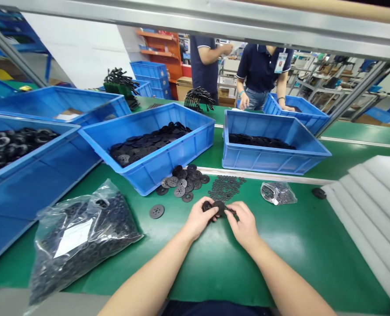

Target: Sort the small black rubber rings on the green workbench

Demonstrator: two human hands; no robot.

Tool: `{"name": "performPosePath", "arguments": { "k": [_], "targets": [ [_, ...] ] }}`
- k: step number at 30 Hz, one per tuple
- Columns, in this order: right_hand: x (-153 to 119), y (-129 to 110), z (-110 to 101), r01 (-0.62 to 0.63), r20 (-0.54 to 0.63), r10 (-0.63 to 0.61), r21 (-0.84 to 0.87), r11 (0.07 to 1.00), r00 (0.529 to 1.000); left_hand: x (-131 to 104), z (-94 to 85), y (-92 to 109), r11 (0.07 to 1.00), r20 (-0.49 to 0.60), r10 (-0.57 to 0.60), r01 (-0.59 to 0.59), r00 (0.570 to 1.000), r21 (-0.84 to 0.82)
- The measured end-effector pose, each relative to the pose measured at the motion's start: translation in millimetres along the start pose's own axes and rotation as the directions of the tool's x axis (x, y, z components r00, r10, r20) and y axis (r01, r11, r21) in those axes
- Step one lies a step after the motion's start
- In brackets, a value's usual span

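Near the middle of the green table (280,245), my left hand (200,217) is closed around black round parts. A black disc (219,208) sits between both hands. My right hand (243,221) pinches at the disc's right edge; any smaller piece in its fingertips is too small to make out. Just beyond the hands lies a spread of small black rings (226,188). A pile of black discs (189,182) is to its left, and one single disc (157,211) lies flat left of my left hand.
Blue bins (178,151) (276,153) of black parts stand behind the hands. A large bag (86,237) lies left, a small bag (279,193) right, white foam sheets (376,210) far right. Two people stand across the table; one person's hand (244,101) is near another bin.
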State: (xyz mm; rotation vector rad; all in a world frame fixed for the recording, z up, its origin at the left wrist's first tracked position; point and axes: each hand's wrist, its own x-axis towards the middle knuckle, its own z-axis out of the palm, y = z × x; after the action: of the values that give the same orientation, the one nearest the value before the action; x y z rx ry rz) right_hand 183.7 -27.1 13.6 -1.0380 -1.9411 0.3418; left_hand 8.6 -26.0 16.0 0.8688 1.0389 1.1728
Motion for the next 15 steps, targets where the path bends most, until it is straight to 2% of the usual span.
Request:
{"name": "performPosePath", "arguments": {
  "k": [3,6,12,15],
  "targets": [
    [0.1,-5.7,1.5,0.068,0.029,-0.069,0.018,0.998,0.997,-3.6,3.6,0.4,1.0,0.066,0.006,-0.006,0.998,0.006],
    [-1.8,-3.5,5.7,0.078,0.047,-0.077,-0.021,0.997,0.996,-5.7,4.8,3.0,1.0,0.087,-0.006,0.005,0.996,0.019],
    [-7.8,-0.3,9.4,0.087,0.014,-0.086,-0.152,0.985,0.996,-5.6,6.5,-0.8,0.993,0.052,0.043,-0.048,0.998,0.109],
    [-7.8,-1.8,8.9,0.091,0.006,-0.091,-0.122,0.988,0.996,-5.2,5.4,-2.5,0.978,0.031,0.08,-0.085,0.996,0.189]
  ]
}}
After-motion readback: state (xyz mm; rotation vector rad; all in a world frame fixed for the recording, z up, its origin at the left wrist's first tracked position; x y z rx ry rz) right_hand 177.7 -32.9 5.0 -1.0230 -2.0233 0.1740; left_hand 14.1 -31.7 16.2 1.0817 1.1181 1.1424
